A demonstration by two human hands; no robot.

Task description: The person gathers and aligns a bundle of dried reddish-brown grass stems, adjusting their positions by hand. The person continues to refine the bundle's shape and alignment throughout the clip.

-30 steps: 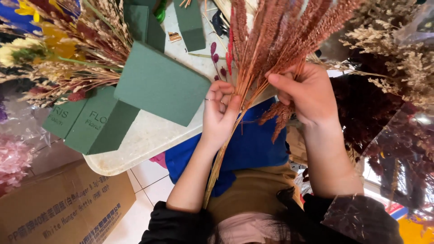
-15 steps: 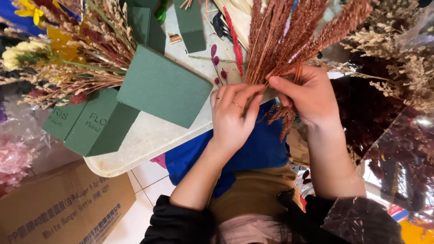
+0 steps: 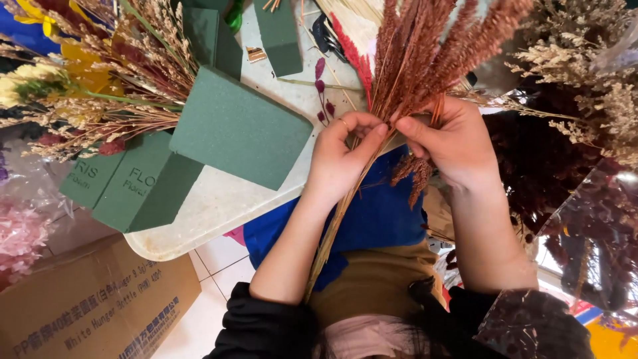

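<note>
A brown corrugated cardboard box (image 3: 93, 306) stands on the white tiled floor (image 3: 206, 292) at lower left, its flaps shut so its contents cannot be told; beside it a clear plastic wrap holds pale pink dried flowers (image 3: 16, 239). Above them, a cream rounded-corner plastic tray (image 3: 219, 199) carries dark green rectangular floral foam blocks (image 3: 239, 126), some flat, some stacked and overhanging the rim, with a few loose purple petals (image 3: 322, 90) lying on the bare part near the hands. A mixed spray of beige and yellow dried grasses (image 3: 100, 86) leans over the tray's left end, and dark maroon and tan dried sprays (image 3: 578, 100) crowd the right side. Over the tray's near edge, the left hand (image 3: 342, 156) and the right hand (image 3: 452, 146) meet around the bunch of rust-red dried plume stems (image 3: 425, 53): the left fingers pinch the stalks together, the right fingers curl tight around them, the plumes fanning upward and the straw-coloured stalks trailing down past the left forearm.
</note>
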